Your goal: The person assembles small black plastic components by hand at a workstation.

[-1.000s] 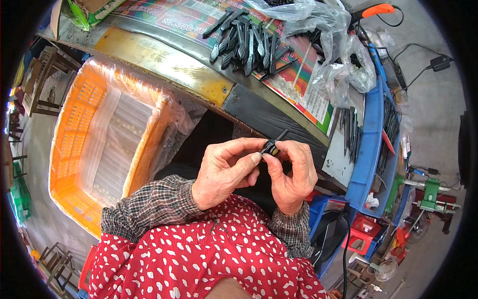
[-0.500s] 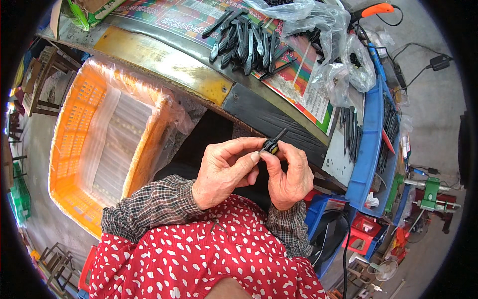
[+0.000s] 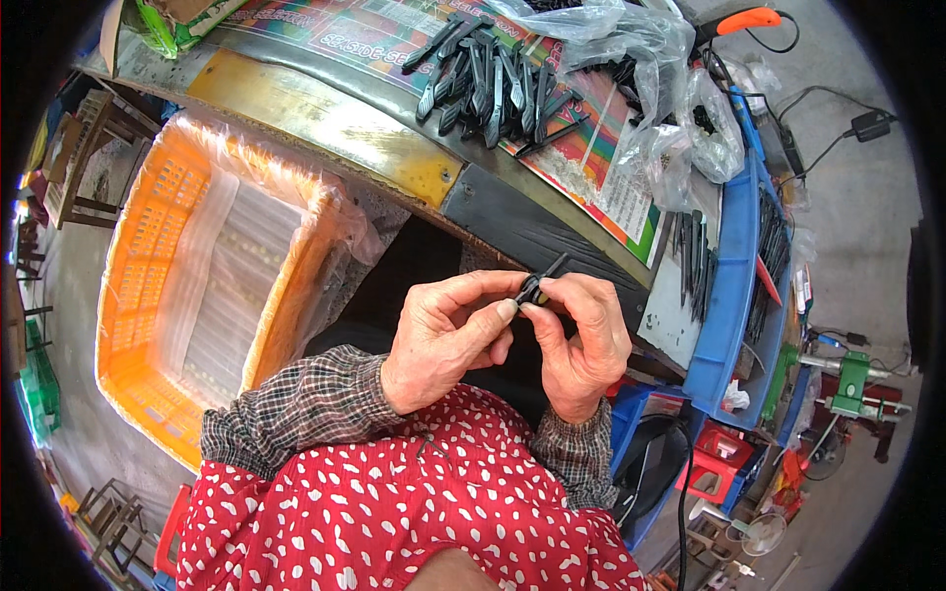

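Observation:
Between my two hands, just off the table's near edge, is a small black part (image 3: 532, 290) with a thin stem sticking up to the right. My left hand (image 3: 448, 340) pinches its left side between thumb and fingertips. From the other side, the thumb and forefinger of my right hand (image 3: 581, 345) close on it too. A dull yellowish spot shows beside the right fingertips. The fingers hide most of the part, so its exact kind is unclear. Farther off on the table lies a pile of black handle-like pieces (image 3: 488, 89) with ribbed grey ends.
An orange basket (image 3: 148, 286) lined with clear plastic stands at the left. Slim black pieces (image 3: 695, 261) lie by a blue bin (image 3: 724, 315) on the right. Clear plastic bags (image 3: 650, 59) and an orange-handled tool (image 3: 746, 20) are at the back right.
My right hand has shifted slightly to the right and turned, its forefinger now lying farther over the black part. My left hand stays almost still.

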Demonstrator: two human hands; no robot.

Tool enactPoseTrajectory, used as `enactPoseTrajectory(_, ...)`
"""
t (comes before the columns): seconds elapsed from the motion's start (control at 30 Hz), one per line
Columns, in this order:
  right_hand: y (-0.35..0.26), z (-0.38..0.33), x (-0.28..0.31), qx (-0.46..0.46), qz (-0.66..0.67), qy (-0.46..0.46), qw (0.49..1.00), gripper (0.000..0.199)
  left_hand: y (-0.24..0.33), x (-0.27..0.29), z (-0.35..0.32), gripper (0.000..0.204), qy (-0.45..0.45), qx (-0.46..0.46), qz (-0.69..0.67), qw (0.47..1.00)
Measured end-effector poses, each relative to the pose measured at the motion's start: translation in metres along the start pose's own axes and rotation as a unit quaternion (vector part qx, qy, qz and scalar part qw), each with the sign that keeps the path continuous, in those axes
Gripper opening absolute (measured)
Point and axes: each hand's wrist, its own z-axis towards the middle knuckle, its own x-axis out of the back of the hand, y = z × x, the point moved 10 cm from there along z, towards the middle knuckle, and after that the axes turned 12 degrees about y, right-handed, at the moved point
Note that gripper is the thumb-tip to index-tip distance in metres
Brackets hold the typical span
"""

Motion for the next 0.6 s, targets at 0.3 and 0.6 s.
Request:
enactPoseTrajectory(0.3,0.0008,-0.0021,-0.0037,0.011,-0.016,-0.018,1.000,0.032,-0.0045,0.0019,0.0003,0.025,0.016,0.018,-0.028,0.999)
enactPoseTrajectory(0.6,-0.0006,-0.0025,-0.0044,0.008,-0.019,-0.017,1.000,0.032,0.0003,0.0013,0.0014,0.025,0.004,0.000,-0.020,1.000)
